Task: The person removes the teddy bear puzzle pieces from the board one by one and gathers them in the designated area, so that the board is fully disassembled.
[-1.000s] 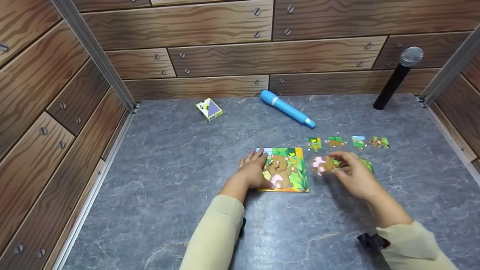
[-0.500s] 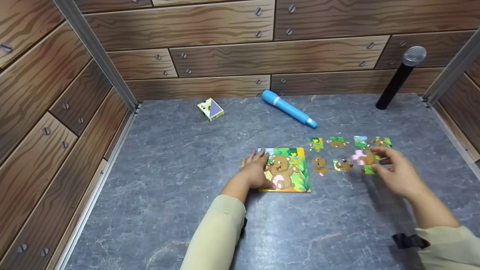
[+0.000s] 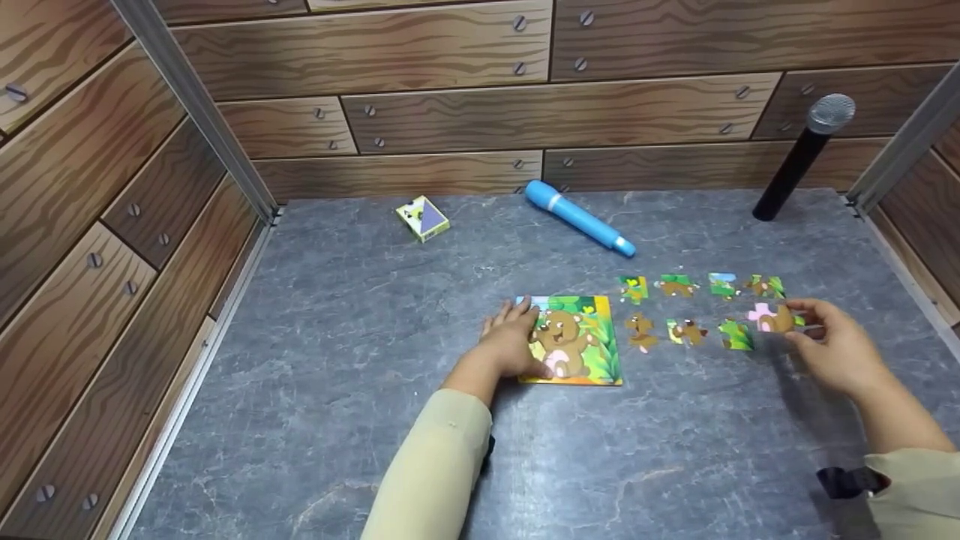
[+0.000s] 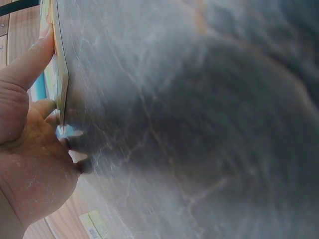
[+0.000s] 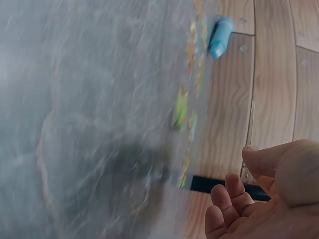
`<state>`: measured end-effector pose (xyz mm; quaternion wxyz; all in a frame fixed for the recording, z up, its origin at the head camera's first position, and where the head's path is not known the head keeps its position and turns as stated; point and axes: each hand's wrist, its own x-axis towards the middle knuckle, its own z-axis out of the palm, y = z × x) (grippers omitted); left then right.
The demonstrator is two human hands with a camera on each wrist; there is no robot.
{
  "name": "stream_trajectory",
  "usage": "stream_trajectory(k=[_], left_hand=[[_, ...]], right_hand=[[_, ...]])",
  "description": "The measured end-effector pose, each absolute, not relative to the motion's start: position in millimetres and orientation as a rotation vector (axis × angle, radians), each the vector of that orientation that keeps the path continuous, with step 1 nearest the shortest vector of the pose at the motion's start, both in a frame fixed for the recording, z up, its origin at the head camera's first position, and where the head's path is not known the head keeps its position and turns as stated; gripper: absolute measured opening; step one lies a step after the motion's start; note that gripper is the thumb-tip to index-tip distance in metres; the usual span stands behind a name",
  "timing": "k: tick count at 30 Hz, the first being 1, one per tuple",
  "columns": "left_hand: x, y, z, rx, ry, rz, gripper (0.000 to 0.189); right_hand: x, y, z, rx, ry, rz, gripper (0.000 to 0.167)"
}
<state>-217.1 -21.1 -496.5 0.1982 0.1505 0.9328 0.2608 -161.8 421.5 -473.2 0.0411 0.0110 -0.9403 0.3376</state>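
Observation:
My left hand [image 3: 510, 349] rests on the left side of a square bear jigsaw board [image 3: 577, 337], its thumb over the lower left part. In the left wrist view the thumb [image 4: 30, 62] lies on the board and other fingers reach the table. Over the table at the right, my right hand [image 3: 840, 349] pinches a brown and pink jigsaw piece [image 3: 772, 318] between thumb and fingers. The right wrist view shows that piece [image 5: 252, 119] edge-on. Loose pieces lie in two rows; a green one [image 3: 736, 334] is nearest the held piece.
A back row of pieces starts with a yellow-green one [image 3: 632, 288]. Behind lie a blue marker-like stick [image 3: 577, 217] and a small card box [image 3: 423, 219]. A black microphone [image 3: 795, 169] stands at the back right. Wood-patterned walls [image 3: 442, 120] enclose the table [image 3: 360, 337].
My right hand has carried the pinched jigsaw piece to the right, past the front row, uncovering the pieces there. The left hand has stayed on the board.

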Motion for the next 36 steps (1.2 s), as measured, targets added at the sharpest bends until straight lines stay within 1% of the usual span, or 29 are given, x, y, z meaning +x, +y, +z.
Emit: stream_trajectory(k=[7, 18, 27, 36], left_hand=[[-216, -21, -496, 0.405, 2.609, 0.728, 0.112], [-217, -21, -497, 0.400, 2.592, 0.740, 0.112], [-218, -21, -497, 0.413, 2.600, 0.732, 0.112], [-218, -21, -497, 0.409, 2.610, 0.736, 0.113]], right_hand=[[-166, 441, -478, -0.022, -2.946, 0.982, 0.046], [-169, 463, -496, -0.101, -3.045, 0.956, 0.046], [-174, 467, -504, -0.077, -3.080, 0.937, 0.043], [-176, 461, -505, -0.142, -3.096, 0.932, 0.043]])
